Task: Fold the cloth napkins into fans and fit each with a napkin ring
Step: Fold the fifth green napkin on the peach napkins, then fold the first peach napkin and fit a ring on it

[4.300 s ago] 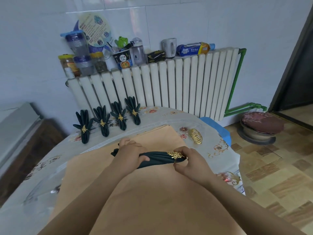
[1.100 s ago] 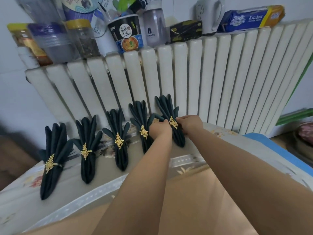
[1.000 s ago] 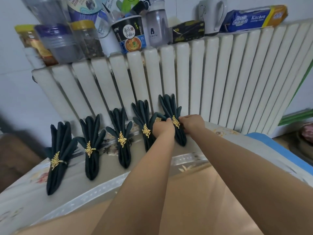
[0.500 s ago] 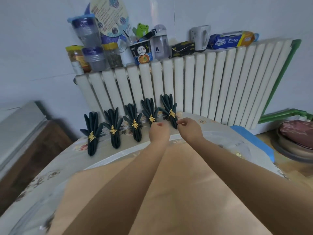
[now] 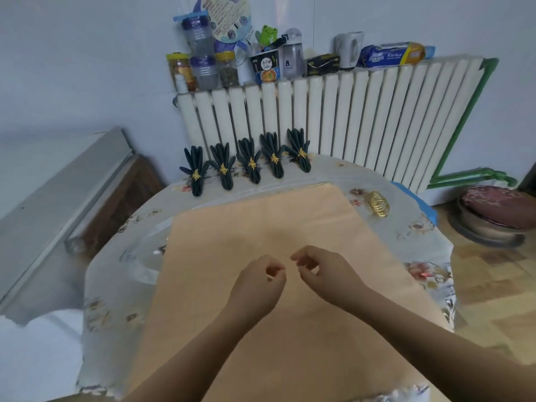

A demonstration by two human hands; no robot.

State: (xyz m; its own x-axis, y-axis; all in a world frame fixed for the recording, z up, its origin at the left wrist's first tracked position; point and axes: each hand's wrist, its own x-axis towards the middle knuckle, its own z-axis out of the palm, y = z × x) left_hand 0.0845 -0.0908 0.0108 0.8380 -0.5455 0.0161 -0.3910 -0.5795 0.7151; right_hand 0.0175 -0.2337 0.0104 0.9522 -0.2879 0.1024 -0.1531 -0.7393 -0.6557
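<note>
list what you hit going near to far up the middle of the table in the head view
left hand and right hand side by side, empty over the orange cloth → bare floral tablecloth → row of five dark fan-folded napkins with gold rings → white radiator → jars and bottles on top of it

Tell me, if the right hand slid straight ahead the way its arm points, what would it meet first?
Likely just bare orange mat; past that, the row of fan napkins by the radiator. The right hand hovers with loosely curled fingers, so depth is uncertain.
</note>
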